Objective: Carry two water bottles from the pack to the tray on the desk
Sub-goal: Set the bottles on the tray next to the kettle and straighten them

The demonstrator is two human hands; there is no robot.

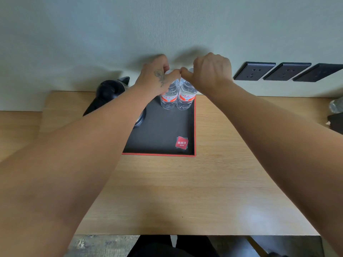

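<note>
Two clear water bottles with red-and-white labels stand upright side by side at the far right corner of the black, red-edged tray (163,130). My left hand (157,75) is closed around the top of the left bottle (168,98). My right hand (209,71) grips the top of the right bottle (186,98). The two hands nearly touch at the thumbs, and both caps are hidden under the fingers. The pack is not in view.
A black electric kettle (109,91) stands on the tray's left side, partly behind my left forearm. The tray lies on a light wooden desk (185,191) against the wall. Three dark wall sockets (254,70) sit at the right. Dark objects (336,121) lie at the desk's right edge.
</note>
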